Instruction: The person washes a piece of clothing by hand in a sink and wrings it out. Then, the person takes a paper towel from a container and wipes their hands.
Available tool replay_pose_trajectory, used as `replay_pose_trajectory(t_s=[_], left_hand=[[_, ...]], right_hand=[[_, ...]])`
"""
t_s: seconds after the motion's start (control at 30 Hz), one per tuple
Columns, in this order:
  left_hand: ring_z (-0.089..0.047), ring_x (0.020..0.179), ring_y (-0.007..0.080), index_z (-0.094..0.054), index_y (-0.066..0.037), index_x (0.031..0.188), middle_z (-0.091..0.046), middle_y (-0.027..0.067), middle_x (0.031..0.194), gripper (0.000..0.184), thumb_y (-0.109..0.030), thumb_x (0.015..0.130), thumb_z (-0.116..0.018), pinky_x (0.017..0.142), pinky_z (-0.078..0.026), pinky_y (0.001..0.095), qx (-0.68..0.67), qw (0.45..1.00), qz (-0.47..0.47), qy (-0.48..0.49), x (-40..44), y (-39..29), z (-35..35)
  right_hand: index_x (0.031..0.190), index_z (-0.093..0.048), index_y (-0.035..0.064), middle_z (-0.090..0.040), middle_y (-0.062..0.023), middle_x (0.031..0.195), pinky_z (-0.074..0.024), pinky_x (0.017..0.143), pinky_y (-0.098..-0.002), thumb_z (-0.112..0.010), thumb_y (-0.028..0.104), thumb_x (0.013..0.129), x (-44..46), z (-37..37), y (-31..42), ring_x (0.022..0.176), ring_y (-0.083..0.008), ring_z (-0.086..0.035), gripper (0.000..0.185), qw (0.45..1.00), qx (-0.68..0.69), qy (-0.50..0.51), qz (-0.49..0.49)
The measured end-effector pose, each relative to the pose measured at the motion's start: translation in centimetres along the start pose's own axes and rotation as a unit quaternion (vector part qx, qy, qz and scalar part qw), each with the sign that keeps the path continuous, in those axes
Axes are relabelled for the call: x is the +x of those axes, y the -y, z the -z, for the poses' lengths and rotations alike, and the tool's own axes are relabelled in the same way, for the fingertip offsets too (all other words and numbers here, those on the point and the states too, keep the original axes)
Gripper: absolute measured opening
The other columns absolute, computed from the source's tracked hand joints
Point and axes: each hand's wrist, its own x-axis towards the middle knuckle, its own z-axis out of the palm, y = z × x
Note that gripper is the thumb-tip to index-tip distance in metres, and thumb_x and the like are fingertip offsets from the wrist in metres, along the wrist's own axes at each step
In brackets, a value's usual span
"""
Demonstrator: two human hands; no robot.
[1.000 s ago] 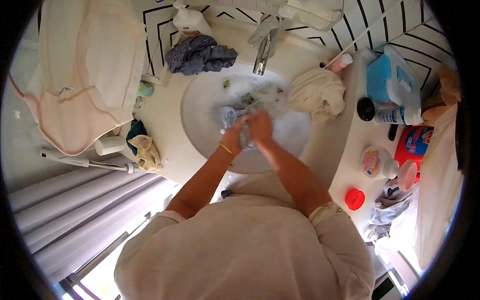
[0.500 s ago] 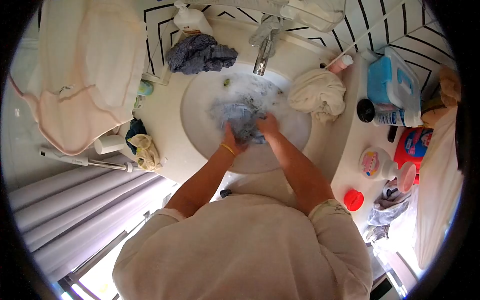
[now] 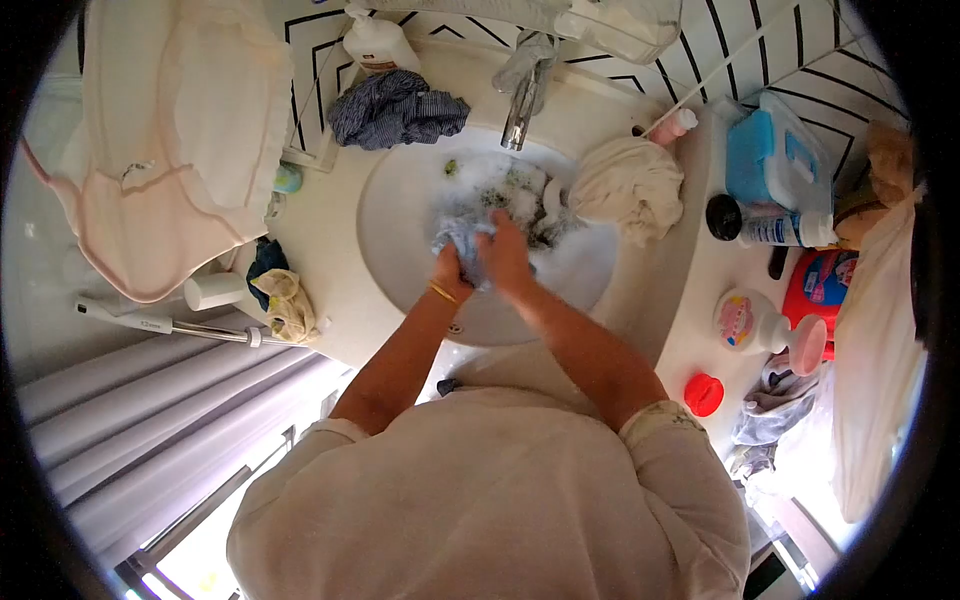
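Both hands are over a white sink basin (image 3: pixel 395 270) with sudsy water. My left hand (image 3: pixel 452 274), a yellow band at its wrist, is closed on a wet light-blue cloth (image 3: pixel 462 240). On the cloth's right side my right hand (image 3: pixel 506 256) presses against it with fingers bent round it. Foam and a dark patterned cloth (image 3: pixel 548 215) lie in the water just beyond my hands. The metal faucet (image 3: pixel 520 110) stands over the back of the basin. A cream cloth (image 3: pixel 630 190) is bunched on the right rim, and a dark striped cloth (image 3: pixel 397 110) on the back left rim.
Right of the basin are a blue box (image 3: pixel 765 155), a white bottle (image 3: pixel 745 320), a red container (image 3: pixel 820 285) and a red cap (image 3: pixel 703 395). At left are a hanging pale garment (image 3: pixel 180 230), a small beige cloth (image 3: pixel 290 305) and a pump bottle (image 3: pixel 378 42).
My hands were apart with the blue cloth spread between them; now they are close together on the bunched cloth, toward the left. More dark cloth shows at the basin's right.
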Motion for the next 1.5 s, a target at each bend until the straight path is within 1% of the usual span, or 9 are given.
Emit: replay_pose_trajectory(t_s=[0.1, 0.43, 0.63, 0.8, 0.97, 1.17, 1.27, 1.43, 1.5], left_hand=[[-0.052, 0.101, 0.0228, -0.048, -0.011, 0.113, -0.055, 0.0079, 0.108, 0.033, -0.031, 0.088, -0.043, 0.089, -0.043, 0.0373, 0.001, 0.999, -0.007, 0.036, 2.0, 0.3, 5.5], [-0.043, 0.112, 0.0265, -0.044, -0.009, 0.118, -0.044, 0.0097, 0.124, 0.045, -0.040, 0.086, -0.042, 0.094, -0.035, 0.0436, 0.105, 0.982, 0.071, -0.143, -1.7, 0.0, -2.7], [-0.039, 0.117, 0.0279, -0.038, -0.009, 0.128, -0.039, 0.0082, 0.131, 0.057, -0.049, 0.088, -0.027, 0.097, -0.031, 0.0443, 0.031, 0.983, 0.092, -0.157, -0.2, 1.6, 1.9], [-0.036, 0.119, 0.0285, -0.037, -0.014, 0.128, -0.040, 0.0067, 0.129, 0.059, -0.053, 0.085, -0.031, 0.097, -0.029, 0.0479, -0.019, 0.996, 0.064, -0.053, 1.3, 1.5, 3.1], [-0.045, 0.106, 0.0266, -0.051, -0.012, 0.111, -0.050, 0.0095, 0.115, 0.049, -0.050, 0.082, -0.039, 0.090, -0.038, 0.0386, -0.069, 0.997, -0.030, 0.014, -2.0, -0.5, -4.5], [-0.054, 0.098, 0.0239, -0.053, -0.008, 0.109, -0.057, 0.0091, 0.107, 0.033, -0.030, 0.084, -0.048, 0.087, -0.043, 0.0381, -0.062, 0.998, 0.024, -0.023, -0.4, -1.6, -2.7], [-0.054, 0.100, 0.0248, -0.054, -0.009, 0.108, -0.057, 0.0091, 0.107, 0.036, -0.036, 0.086, -0.043, 0.089, -0.043, 0.0386, 0.046, 0.996, -0.070, -0.020, -1.7, -2.3, -3.7], [-0.054, 0.098, 0.0239, -0.052, -0.009, 0.109, -0.058, 0.0085, 0.103, 0.034, -0.031, 0.087, -0.038, 0.087, -0.043, 0.0375, -0.054, 0.982, 0.026, 0.181, 4.7, -1.4, 5.6], [-0.056, 0.095, 0.0224, -0.052, -0.008, 0.108, -0.058, 0.0082, 0.101, 0.031, -0.027, 0.085, -0.044, 0.082, -0.045, 0.0350, 0.169, 0.982, -0.027, -0.085, 2.2, -0.7, 4.9]], right_hand=[[0.098, -0.053, 0.0014, -0.058, -0.0201, 0.086, -0.0455, 0.071, -0.0443, -0.058, 0.026, 0.074, -5.8, -0.5, 3.8, 0.081, -0.0380, -0.057, 0.035, 0.986, 0.019, 0.021, 0.162], [0.113, -0.050, 0.0020, -0.055, -0.0220, 0.100, -0.0442, 0.077, -0.0396, -0.065, 0.028, 0.073, 2.6, 3.8, -5.9, 0.090, -0.0344, -0.055, 0.050, 0.984, -0.033, 0.032, -0.171], [0.130, -0.033, 0.0077, -0.031, -0.0284, 0.126, -0.0351, 0.093, -0.0396, -0.069, 0.028, 0.067, -2.1, 1.6, -6.7, 0.114, -0.0416, -0.036, 0.076, 0.868, -0.374, 0.327, -0.006], [0.121, -0.042, 0.0009, -0.060, -0.0164, 0.089, -0.0464, 0.069, -0.0328, -0.058, 0.009, 0.067, -1.1, 3.2, -0.9, 0.078, -0.0249, -0.058, 0.057, 0.935, 0.166, 0.212, -0.229], [0.113, -0.046, 0.0052, -0.058, -0.0208, 0.094, -0.0461, 0.075, -0.0430, -0.062, 0.029, 0.067, -5.9, 4.4, 6.5, 0.088, -0.0332, -0.058, 0.054, 0.961, -0.147, 0.185, 0.141], [0.104, -0.049, 0.0060, -0.054, -0.0236, 0.097, -0.0440, 0.076, -0.0475, -0.063, 0.029, 0.068, 1.2, 2.4, 2.7, 0.090, -0.0381, -0.053, 0.045, 0.977, -0.131, 0.120, -0.118], [0.110, -0.049, 0.0079, -0.048, -0.0233, 0.108, -0.0441, 0.077, -0.0472, -0.062, 0.028, 0.068, 1.3, 1.3, 0.2, 0.095, -0.0398, -0.051, 0.048, 0.994, -0.083, 0.065, -0.021], [0.113, -0.048, 0.0071, -0.040, -0.0220, 0.114, -0.0425, 0.082, -0.0434, -0.063, 0.026, 0.065, -5.9, 1.7, 6.5, 0.095, -0.0414, -0.049, 0.053, 0.974, -0.073, 0.153, 0.150], [0.113, -0.048, 0.0054, -0.042, -0.0221, 0.114, -0.0422, 0.082, -0.0422, -0.063, 0.026, 0.066, -2.9, 1.4, 3.9, 0.100, -0.0408, -0.048, 0.053, 0.990, -0.090, 0.087, 0.058]])
